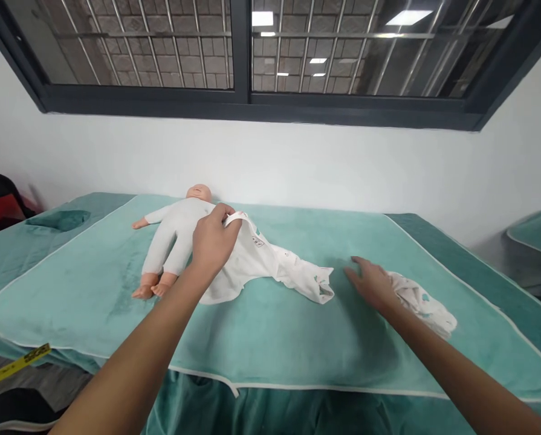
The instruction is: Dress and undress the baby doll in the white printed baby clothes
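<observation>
My left hand (216, 237) pinches the edge of a white baby shirt (256, 260) with small printed patterns, lifting that edge off the bed. One sleeve of the shirt stretches to the right over the green cover. Just left of it a baby doll (173, 226) in a pale suit lies on its back, its head toward the wall and its feet bare; my left hand partly hides its side. My right hand (370, 284) hovers over the cover with fingers spread and nothing in them. Beside my right wrist rests a bunched white printed cloth (427, 305), partly hidden by the forearm.
A green cover with white piping (297, 356) lies on the bed against a white wall (297, 160). Above is a dark-framed window (261, 106) with metal bars. A black and red object (0, 205) sits far left; yellow tape (14, 367) marks the lower left.
</observation>
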The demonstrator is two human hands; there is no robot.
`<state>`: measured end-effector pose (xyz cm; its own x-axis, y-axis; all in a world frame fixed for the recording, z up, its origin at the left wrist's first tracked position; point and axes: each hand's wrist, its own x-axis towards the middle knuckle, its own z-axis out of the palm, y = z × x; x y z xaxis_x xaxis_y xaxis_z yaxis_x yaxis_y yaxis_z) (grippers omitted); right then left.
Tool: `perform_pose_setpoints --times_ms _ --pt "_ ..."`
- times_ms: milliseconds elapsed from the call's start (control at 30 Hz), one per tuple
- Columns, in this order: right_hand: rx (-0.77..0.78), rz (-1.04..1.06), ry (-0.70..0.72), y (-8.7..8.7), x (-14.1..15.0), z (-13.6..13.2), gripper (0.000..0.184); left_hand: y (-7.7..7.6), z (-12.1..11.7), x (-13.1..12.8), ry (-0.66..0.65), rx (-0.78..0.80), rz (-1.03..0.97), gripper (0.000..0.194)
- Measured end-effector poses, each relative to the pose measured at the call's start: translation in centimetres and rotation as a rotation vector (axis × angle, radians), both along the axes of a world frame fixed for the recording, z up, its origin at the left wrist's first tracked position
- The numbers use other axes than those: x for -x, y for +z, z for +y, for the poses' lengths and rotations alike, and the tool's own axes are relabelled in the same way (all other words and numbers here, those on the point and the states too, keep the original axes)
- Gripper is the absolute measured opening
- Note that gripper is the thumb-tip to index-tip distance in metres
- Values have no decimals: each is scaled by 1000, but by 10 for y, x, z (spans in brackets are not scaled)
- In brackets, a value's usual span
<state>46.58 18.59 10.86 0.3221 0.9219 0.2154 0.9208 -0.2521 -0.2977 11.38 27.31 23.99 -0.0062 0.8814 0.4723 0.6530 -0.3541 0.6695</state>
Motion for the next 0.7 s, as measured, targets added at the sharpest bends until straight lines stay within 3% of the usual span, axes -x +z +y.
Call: perform_pose_setpoints --times_ms 67,133,267,367,500,600,700 --pt "-52 168 120 17 27 4 57 2 -4 -5 -12 -17 40 17" --pt "-50 311 363 34 66 9 59 6 -9 -9 -13 -48 81 18" --pt "-143 255 645 56 137 24 62 17 -18 -8 -44 -148 186 19" --pt "-154 193 555 58 158 40 42 18 -20 6 -182 -166 390 24" --pt "-234 217 408 65 150 49 35 4 -17 31 -277 -44 652 18" --pt "-358 182 368 82 137 42 36 -8 -14 41 -139 -38 596 11" --pt "-439 132 344 102 124 32 37 -10 -14 39 6 -139 321 8"
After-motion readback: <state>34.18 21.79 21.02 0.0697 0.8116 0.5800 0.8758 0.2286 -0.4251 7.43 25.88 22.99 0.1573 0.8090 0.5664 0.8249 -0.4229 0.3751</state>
